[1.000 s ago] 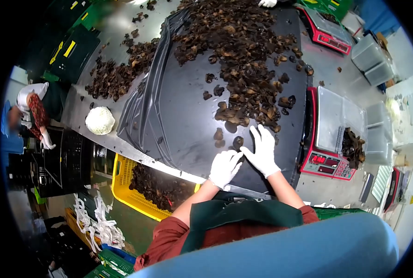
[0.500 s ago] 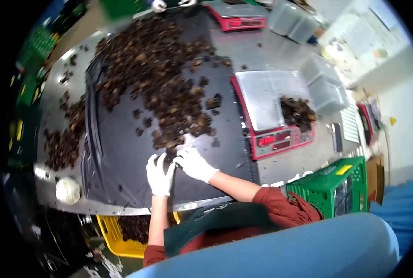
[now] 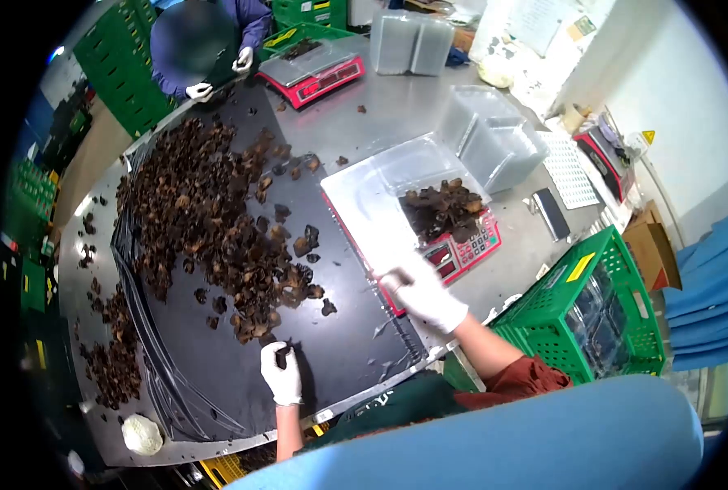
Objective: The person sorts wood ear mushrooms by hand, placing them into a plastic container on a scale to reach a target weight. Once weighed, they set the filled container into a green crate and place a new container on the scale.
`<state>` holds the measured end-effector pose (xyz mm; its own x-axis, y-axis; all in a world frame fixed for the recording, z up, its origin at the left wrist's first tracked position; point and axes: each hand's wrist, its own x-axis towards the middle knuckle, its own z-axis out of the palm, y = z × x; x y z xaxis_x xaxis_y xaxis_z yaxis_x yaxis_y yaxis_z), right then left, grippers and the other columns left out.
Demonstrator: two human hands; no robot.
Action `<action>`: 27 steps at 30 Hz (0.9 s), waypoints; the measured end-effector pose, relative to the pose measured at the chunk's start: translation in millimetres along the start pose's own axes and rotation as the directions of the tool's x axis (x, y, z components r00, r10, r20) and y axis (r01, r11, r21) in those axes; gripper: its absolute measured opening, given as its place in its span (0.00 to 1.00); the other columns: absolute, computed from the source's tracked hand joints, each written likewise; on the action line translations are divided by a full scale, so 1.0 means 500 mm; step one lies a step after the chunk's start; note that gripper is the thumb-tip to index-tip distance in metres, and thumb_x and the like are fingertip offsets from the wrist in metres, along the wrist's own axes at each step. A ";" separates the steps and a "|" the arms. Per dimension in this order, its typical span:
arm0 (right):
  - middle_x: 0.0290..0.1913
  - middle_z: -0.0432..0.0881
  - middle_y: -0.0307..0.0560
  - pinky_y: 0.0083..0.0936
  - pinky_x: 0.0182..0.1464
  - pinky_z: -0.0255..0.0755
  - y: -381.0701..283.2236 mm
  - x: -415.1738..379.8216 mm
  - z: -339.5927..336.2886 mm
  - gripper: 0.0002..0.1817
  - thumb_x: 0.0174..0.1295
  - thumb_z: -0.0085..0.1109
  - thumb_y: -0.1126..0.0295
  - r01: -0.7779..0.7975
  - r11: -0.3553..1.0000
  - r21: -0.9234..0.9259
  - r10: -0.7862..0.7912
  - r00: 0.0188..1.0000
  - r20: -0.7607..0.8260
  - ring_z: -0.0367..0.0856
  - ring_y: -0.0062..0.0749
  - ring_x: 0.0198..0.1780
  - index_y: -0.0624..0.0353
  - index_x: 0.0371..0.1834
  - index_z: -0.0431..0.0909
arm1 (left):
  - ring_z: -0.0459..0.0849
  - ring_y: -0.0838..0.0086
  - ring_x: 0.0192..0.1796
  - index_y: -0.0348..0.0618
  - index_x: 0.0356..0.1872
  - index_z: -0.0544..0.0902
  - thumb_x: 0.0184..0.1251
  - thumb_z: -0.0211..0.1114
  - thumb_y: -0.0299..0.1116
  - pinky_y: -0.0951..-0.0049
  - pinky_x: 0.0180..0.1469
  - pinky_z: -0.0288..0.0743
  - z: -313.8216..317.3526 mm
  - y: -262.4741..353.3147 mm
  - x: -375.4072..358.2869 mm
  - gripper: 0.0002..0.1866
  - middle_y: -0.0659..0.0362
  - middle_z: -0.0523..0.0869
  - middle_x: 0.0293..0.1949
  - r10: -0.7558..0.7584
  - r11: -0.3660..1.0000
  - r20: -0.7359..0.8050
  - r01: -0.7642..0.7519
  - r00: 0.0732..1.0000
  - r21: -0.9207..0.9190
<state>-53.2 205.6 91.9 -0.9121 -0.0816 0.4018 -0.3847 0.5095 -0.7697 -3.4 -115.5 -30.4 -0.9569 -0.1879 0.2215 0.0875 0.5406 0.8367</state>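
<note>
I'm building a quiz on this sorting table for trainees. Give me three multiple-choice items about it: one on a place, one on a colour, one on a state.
1. Where does the clear tray with dark pieces in it sit?
A. on the red scale
B. in the green crate
C. on the floor

2. What colour are the gloves on both hands?
A. blue
B. white
C. yellow

3. What is the left hand doing?
A. lying flat and bare
B. gripping the crate
C. pinching a dark piece

Answers: 1 A, the tray rests on the scale's top. 2 B, left and right hand wear white gloves. 3 C, a dark piece shows at its fingertips on the black sheet.
</note>
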 end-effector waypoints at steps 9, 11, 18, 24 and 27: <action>0.42 0.78 0.45 0.25 0.49 0.73 0.130 0.075 -0.257 0.07 0.61 0.61 0.78 -0.102 0.990 -0.095 0.050 0.896 -0.441 0.78 0.31 0.45 0.60 0.42 0.79 | 0.83 0.70 0.39 0.39 0.40 0.79 0.57 0.64 0.19 0.71 0.43 0.78 0.213 0.329 0.173 0.10 0.54 0.82 0.38 0.386 0.895 0.222 -0.306 0.895 -0.324; 0.42 0.78 0.44 0.24 0.49 0.73 0.147 0.069 -0.283 0.07 0.61 0.60 0.79 -0.140 0.988 -0.068 0.090 0.871 -0.482 0.79 0.29 0.45 0.61 0.42 0.78 | 0.83 0.74 0.35 0.38 0.41 0.79 0.57 0.64 0.17 0.74 0.40 0.78 0.265 0.419 0.202 0.11 0.56 0.82 0.39 0.532 0.832 0.219 -0.458 0.818 -0.312; 0.39 0.79 0.37 0.18 0.44 0.72 0.206 -0.024 -0.286 0.05 0.65 0.56 0.79 -0.160 0.963 0.218 0.258 0.785 -0.563 0.76 0.19 0.39 0.60 0.42 0.78 | 0.82 0.60 0.46 0.45 0.45 0.81 0.58 0.69 0.34 0.64 0.50 0.76 0.446 0.566 0.265 0.14 0.56 0.83 0.44 0.585 0.811 0.355 -0.545 0.729 -0.215; 0.41 0.80 0.45 0.29 0.53 0.73 0.064 -0.090 -0.211 0.09 0.54 0.62 0.85 -0.059 0.900 0.433 0.066 0.998 -0.002 0.79 0.33 0.48 0.60 0.36 0.80 | 0.71 0.49 0.63 0.49 0.66 0.69 0.65 0.58 0.59 0.53 0.64 0.67 0.509 0.541 0.296 0.35 0.51 0.75 0.62 0.501 0.641 0.709 -0.763 0.496 0.081; 0.43 0.80 0.44 0.26 0.56 0.71 0.089 -0.127 -0.073 0.05 0.61 0.62 0.77 -0.227 0.785 0.577 0.023 0.941 0.338 0.79 0.31 0.49 0.61 0.40 0.80 | 0.67 0.50 0.69 0.50 0.70 0.65 0.66 0.56 0.61 0.57 0.69 0.63 0.453 0.594 0.307 0.37 0.47 0.69 0.68 0.410 0.729 0.747 -0.681 0.523 0.077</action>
<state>-7.1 264.7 50.3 -0.9150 -0.3546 0.1924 -0.1769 -0.0758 -0.9813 -186.9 201.9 138.7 -0.6715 0.7362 0.0842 0.6937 0.5847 0.4205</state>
